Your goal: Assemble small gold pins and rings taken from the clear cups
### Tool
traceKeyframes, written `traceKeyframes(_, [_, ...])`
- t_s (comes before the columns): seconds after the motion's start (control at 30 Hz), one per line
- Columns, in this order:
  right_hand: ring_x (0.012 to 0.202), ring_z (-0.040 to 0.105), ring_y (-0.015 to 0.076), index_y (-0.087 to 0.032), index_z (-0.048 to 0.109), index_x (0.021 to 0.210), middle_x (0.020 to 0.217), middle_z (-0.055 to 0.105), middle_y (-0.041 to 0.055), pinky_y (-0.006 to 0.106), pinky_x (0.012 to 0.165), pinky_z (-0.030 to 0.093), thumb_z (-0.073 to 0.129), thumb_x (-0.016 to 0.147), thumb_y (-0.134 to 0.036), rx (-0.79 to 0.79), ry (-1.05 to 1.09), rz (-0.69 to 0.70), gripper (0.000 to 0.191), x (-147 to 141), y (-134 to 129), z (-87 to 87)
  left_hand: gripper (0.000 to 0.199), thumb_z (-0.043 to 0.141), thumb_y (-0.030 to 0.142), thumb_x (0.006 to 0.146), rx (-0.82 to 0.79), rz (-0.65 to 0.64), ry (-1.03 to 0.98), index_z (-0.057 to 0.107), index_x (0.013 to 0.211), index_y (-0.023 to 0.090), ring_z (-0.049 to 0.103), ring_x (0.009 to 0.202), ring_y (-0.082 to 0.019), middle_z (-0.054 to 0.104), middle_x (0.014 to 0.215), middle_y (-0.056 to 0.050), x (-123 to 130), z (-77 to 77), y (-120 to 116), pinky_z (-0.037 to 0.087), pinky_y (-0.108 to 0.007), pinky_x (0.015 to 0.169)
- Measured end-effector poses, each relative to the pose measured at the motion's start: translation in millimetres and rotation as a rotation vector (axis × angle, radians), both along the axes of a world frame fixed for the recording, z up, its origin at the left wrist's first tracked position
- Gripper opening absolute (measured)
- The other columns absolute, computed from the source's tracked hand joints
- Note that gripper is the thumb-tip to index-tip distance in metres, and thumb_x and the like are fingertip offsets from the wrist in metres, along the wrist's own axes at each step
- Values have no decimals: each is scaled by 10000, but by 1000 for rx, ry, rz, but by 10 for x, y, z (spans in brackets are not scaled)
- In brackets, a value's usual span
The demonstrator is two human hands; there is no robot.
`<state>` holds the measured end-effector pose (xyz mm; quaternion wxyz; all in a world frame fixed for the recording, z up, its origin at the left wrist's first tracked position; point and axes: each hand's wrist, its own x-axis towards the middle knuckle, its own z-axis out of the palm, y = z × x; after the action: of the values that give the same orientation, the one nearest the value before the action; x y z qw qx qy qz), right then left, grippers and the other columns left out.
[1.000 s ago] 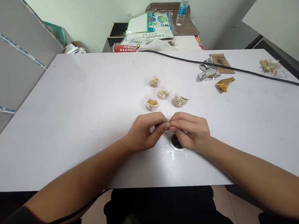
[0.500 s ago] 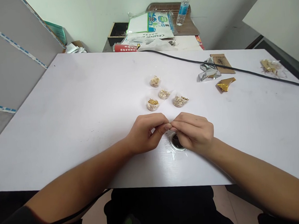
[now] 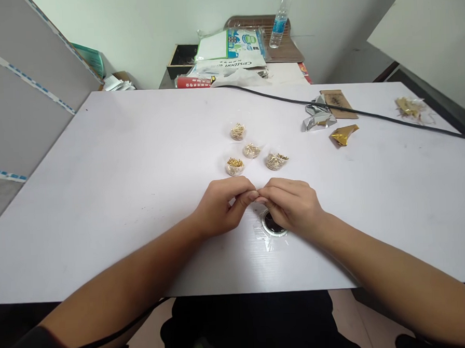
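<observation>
My left hand (image 3: pixel 226 204) and my right hand (image 3: pixel 292 203) meet fingertip to fingertip above the white table (image 3: pixel 101 201). Thumb and forefinger are pinched together on each; whatever lies between them is too small or hidden to make out. Under my right hand is a round dark dish with a pale rim (image 3: pixel 273 225), partly covered by the hand and taped down with clear tape (image 3: pixel 268 243). Just beyond my hands stand several small clear bags of gold-coloured pin-like pieces, among them a front left bag (image 3: pixel 235 166) and a front right bag (image 3: pixel 276 161).
A black cable (image 3: pixel 283 98) crosses the table's far side. Near it lie crumpled silver foil (image 3: pixel 318 121), gold foil (image 3: pixel 344 135), a brown paper piece (image 3: pixel 338 104) and a plastic bag (image 3: pixel 410 107). Behind the table, a water bottle (image 3: pixel 278 29) stands on a brown mat. A grey partition (image 3: pixel 17 92) rises at left.
The whole view has shifted slightly, with things on the table appearing a little lower and further left. My hands keep the same fingertip-to-fingertip pinch over the dish.
</observation>
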<state>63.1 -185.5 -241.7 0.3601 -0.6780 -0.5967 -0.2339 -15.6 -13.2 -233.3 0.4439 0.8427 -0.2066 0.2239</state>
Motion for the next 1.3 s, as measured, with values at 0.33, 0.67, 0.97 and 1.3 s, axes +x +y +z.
traceKeyframes(0.33, [554, 403, 97, -158, 528, 781, 659, 476, -5, 219, 518, 353, 536, 979, -198, -49, 106, 31, 202, 14, -1, 14, 275, 508, 261, 970, -122, -60, 162, 568, 735, 132, 506, 598, -82, 596, 651, -6, 22, -29, 18, 401, -191, 574])
traceKeyframes(0.67, [600, 509, 98, -139, 628, 817, 671, 563, 15, 222, 566, 420, 548, 961, -153, 9, 299, 97, 165, 49, -8, 29, 298, 489, 301, 986, -169, -30, 229, 543, 744, 135, 510, 605, -87, 580, 657, -8, 16, 4, 29, 415, -202, 587])
traceKeyframes(0.97, [599, 656, 127, -155, 742, 943, 792, 708, 62, 274, 572, 570, 644, 916, -243, 53, 980, 175, 134, 43, -22, 85, 334, 466, 341, 996, -208, 7, 274, 544, 742, 138, 520, 628, -93, 588, 679, -21, -10, 58, 25, 422, -215, 604])
traceKeyframes(1.3, [723, 732, 161, -145, 692, 989, 870, 759, 86, 298, 650, 645, 703, 887, -317, 35, 1346, 287, 200, 44, -8, 89, 380, 492, 424, 982, -284, 66, 325, 538, 735, 139, 505, 604, -99, 562, 649, -18, -7, 62, 10, 422, -221, 579])
